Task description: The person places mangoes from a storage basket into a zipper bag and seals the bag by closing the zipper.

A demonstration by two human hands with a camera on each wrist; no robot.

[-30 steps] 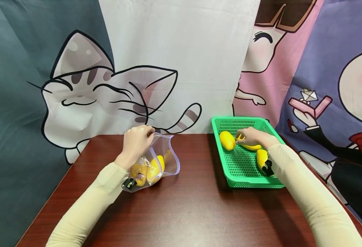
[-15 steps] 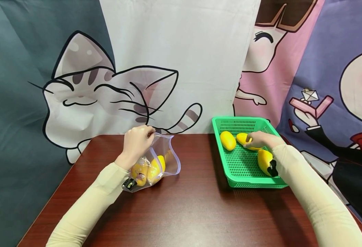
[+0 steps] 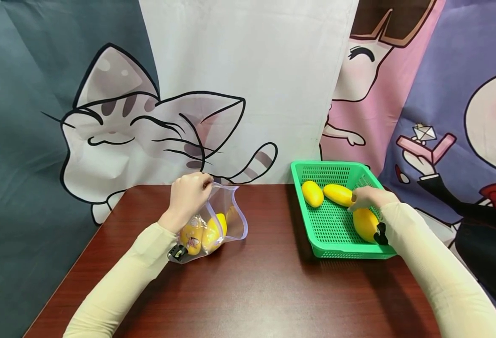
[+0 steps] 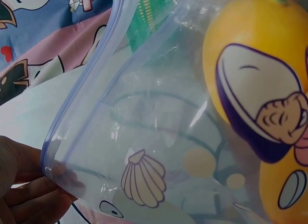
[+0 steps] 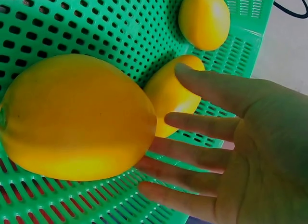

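Observation:
My left hand (image 3: 189, 195) pinches the rim of a clear zip bag (image 3: 235, 211) with a lilac edge, holding its mouth apart. Yellow mangoes (image 3: 214, 232) lie inside the bag, partly behind its printed cartoons. In the left wrist view, fingers and thumb grip the bag's edge (image 4: 50, 151). Over the green basket (image 3: 332, 251), my right hand (image 3: 370, 197) is spread near the front-right mango (image 3: 364, 225). The right wrist view has straight fingers beside that large mango (image 5: 82, 118); whether they touch it, I cannot tell. Two more mangoes, one at back left (image 3: 313, 194) and one at back middle (image 3: 338, 194), lie in the basket.
Both bag and basket stand on a dark red-brown table (image 3: 256, 286). Behind the table hangs a cartoon-printed cloth (image 3: 248, 94). The basket has raised, perforated walls.
My right hand has moved right and slightly nearer, from the back mangoes to above the front-right one, uncovering the back-middle mango. The left hand and bag stay in place.

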